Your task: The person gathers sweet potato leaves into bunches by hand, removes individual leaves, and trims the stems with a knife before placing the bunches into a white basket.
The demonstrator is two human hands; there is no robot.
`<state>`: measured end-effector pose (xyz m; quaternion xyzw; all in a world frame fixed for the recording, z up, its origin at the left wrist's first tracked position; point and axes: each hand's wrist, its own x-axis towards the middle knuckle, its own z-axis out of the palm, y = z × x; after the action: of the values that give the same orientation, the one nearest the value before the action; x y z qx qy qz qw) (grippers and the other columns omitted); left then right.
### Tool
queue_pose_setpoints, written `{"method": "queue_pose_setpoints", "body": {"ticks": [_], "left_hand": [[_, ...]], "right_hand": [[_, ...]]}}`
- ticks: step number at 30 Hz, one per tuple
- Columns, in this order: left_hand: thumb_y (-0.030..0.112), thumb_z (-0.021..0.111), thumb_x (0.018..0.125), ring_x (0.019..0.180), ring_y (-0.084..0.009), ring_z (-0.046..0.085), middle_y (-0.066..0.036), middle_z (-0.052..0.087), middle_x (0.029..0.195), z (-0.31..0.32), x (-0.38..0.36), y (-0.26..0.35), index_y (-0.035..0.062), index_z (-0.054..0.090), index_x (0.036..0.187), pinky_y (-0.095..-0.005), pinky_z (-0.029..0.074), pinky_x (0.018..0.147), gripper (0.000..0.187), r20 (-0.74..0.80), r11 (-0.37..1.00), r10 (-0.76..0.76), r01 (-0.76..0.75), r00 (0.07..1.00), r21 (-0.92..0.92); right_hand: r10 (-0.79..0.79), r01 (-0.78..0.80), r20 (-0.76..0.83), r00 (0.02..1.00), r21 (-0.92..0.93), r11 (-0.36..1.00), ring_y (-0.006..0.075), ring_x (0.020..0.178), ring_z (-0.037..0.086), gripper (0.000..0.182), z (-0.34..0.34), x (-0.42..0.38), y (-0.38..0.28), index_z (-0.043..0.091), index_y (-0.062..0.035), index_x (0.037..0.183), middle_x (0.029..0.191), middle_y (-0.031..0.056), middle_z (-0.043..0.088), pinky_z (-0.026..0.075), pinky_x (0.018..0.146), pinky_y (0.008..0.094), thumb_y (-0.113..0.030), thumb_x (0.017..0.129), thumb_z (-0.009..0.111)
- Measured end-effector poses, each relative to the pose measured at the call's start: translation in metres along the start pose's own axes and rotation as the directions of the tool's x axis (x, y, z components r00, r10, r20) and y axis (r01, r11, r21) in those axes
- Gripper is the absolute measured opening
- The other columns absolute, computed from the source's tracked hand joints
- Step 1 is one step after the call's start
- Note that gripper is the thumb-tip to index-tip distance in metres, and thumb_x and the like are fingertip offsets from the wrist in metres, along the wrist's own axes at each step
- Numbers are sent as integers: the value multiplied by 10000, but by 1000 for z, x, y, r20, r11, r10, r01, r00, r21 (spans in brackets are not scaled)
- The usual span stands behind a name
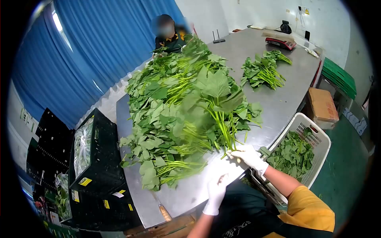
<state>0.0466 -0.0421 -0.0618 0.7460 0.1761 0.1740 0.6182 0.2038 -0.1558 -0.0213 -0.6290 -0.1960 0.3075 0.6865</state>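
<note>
Nearest is the left hand (216, 194) in a white glove, over the edge of the shiny metal table (186, 200); whether its fingers grasp something, I cannot tell. The right hand (247, 156), also in a white glove, pinches a bunch of green leafy stems (220, 122) by the lower ends, leaves upward, in front of the big green leafy pile (158, 107). The hold is low and the leaves spread wide, so if the pinch becomes loose, stems could slip out or fan apart; leaves could also catch in the pile and pull others with them. A tool with a pale wooden handle (165, 213) lies near the edge, where a dragged stem could knock it down. Beyond are smaller green bunches (264, 71), a red scale (280, 43) and, behind the pile, another person (171, 41).
</note>
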Motion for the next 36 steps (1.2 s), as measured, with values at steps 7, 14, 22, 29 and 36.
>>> {"method": "queue_pose_setpoints", "body": {"ticks": [7,14,22,29,36], "left_hand": [[88,607,893,781,-91,583,-40,630,971,3,50,71,-25,586,1164,-224,489,686,294,-94,885,-93,39,991,-464],[62,617,874,814,-93,603,-49,644,915,19,47,73,-20,602,1094,-214,484,708,235,51,827,-147,151,988,-541],[141,537,943,762,-89,599,-22,651,889,7,38,62,-10,564,1186,-188,421,575,287,-35,875,-103,74,994,-479],[153,515,952,793,-102,600,-31,647,897,4,35,56,-26,528,1235,-194,445,577,335,124,764,-96,153,988,-626],[165,497,964,993,-162,570,-113,596,1101,-6,33,36,-52,417,1335,-267,489,827,436,273,724,-20,202,962,-660]], "right_hand": [[36,-36,36,999,0,999,57,591,562,184,22,-28,21,685,33,958,798,53,683,471,530,199,-109,881,596],[-62,85,-221,973,98,992,57,707,531,217,13,-57,32,682,11,1050,861,28,686,434,654,203,-65,872,584],[17,376,-404,915,864,336,67,748,585,242,-77,-44,54,572,-142,1154,999,5,617,502,612,187,-272,952,541],[-23,-62,92,995,818,572,121,717,582,507,-60,-39,22,409,28,1321,964,79,609,513,646,234,-320,964,500],[146,-259,506,850,161,952,109,646,623,296,19,-57,-8,661,45,1004,803,108,679,428,560,192,-211,940,527]]}}
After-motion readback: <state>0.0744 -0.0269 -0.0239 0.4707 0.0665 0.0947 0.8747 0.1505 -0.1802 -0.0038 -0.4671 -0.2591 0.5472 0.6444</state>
